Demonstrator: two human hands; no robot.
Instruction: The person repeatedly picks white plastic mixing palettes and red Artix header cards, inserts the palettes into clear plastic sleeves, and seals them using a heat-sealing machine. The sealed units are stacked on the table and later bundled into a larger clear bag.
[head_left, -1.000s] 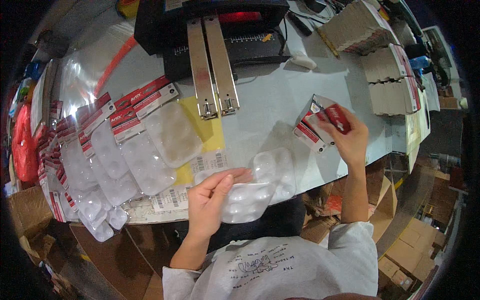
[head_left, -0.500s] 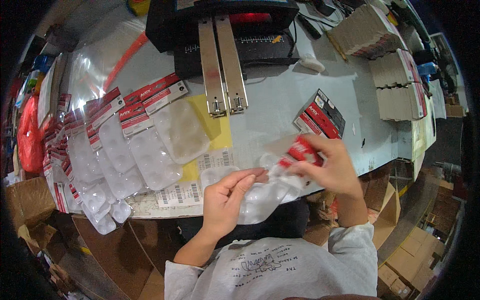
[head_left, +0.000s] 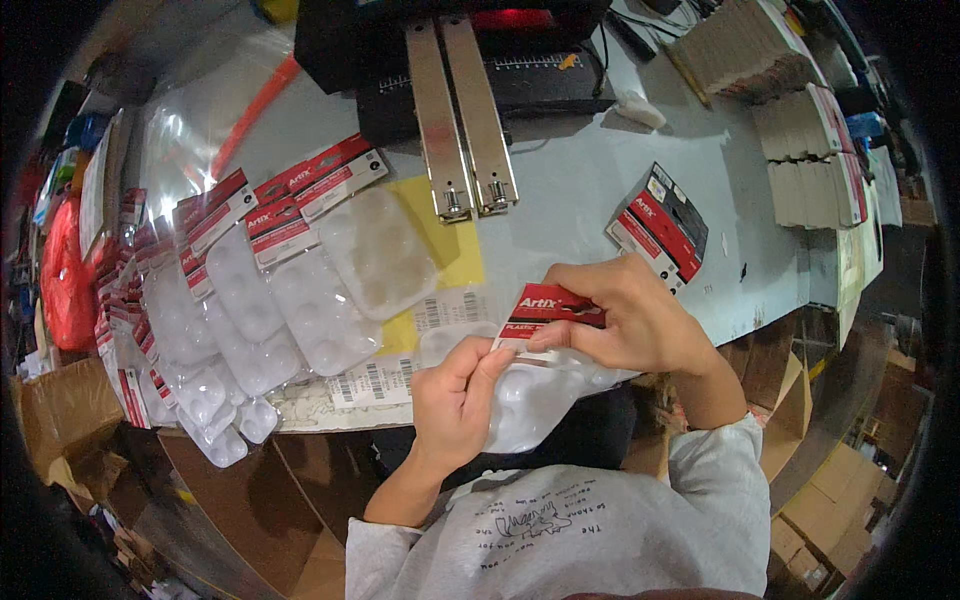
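A red and white header card (head_left: 540,308) is gripped between both my hands, at the top of a white plastic palette (head_left: 528,408) that looks bagged in clear film. My left hand (head_left: 450,405) pinches the card's lower left corner between thumb and fingers. On its right half, my right hand (head_left: 640,320) has the thumb in front and the fingers behind. The palette hangs below the card at the table's front edge. Another white palette (head_left: 455,342) lies behind my left hand, partly covered. Beyond my right hand rests a loose red and black card (head_left: 662,225).
Packed palettes with red header cards (head_left: 315,300) overlap on the left. Barcode label sheets (head_left: 370,383) lie beside them, near a yellow sheet (head_left: 455,250). A black machine (head_left: 540,95) with two metal bars (head_left: 462,130) stands at the back. Card stacks (head_left: 800,150) are on the right.
The card was blurred and tilted in my right hand; now it lies flatter over the palette's top. My left fingers have come onto its corner. The whole view has shifted slightly.
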